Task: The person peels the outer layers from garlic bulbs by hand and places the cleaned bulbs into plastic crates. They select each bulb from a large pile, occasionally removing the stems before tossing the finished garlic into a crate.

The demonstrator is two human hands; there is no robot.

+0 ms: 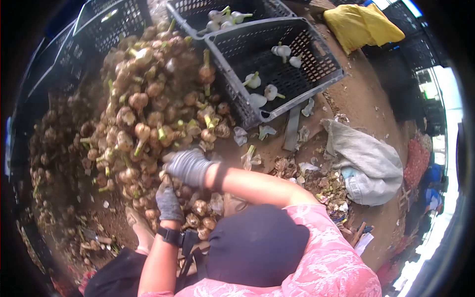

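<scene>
A big pile of unpeeled garlic bulbs (138, 101), brown-skinned with short green stems, lies in front of me. My right hand (189, 168), in a grey glove, is closed at the pile's near edge. Just below it, my left hand (169, 202), also gloved and with a dark watch on the wrist, is closed too. The fingertips meet around a small brownish garlic bulb (165, 175), mostly hidden by the gloves. More dirty bulbs (200, 208) lie right of my left hand.
A black crate (277, 115) holds several white cleaned bulbs (271, 92). Another crate (185, 20) with white bulbs stands behind it. Further crates (111, 37) stand at upper left. A pale sack (366, 163), a yellow sack (363, 24) and peeled skins (284, 166) lie on the right.
</scene>
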